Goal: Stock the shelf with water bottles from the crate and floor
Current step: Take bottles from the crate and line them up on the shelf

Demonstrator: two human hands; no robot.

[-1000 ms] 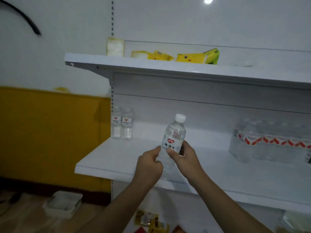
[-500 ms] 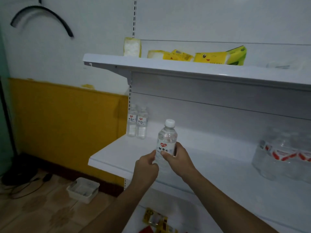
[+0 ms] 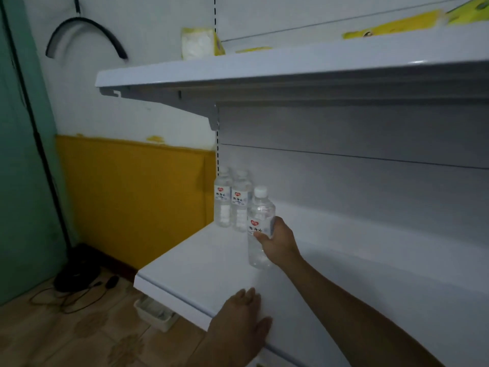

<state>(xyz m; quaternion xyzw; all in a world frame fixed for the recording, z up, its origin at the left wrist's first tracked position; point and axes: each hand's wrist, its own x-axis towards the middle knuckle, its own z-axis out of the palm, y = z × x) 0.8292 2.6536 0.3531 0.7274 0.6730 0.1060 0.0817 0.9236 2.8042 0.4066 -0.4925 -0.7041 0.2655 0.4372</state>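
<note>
A clear water bottle point(image 3: 258, 223) with a white cap and a red-and-white label is upright over the white middle shelf point(image 3: 201, 263), gripped around its middle by my right hand point(image 3: 277, 241). Whether its base touches the shelf I cannot tell. Two matching bottles point(image 3: 232, 201) stand side by side at the shelf's back left corner, just behind and left of the held one. My left hand point(image 3: 242, 324) lies flat, palm down, on the shelf's front edge and holds nothing.
An upper shelf point(image 3: 264, 72) overhangs, carrying yellow and white packages point(image 3: 201, 43). A small white tray point(image 3: 156, 313) sits on the tiled floor under the shelf's corner. Black cables and a dark object point(image 3: 76, 271) lie by the yellow wall panel at left.
My left hand let go of the bottle and dropped onto the shelf's front edge. My right hand carried the bottle left and back toward the two standing bottles. The view swung left.
</note>
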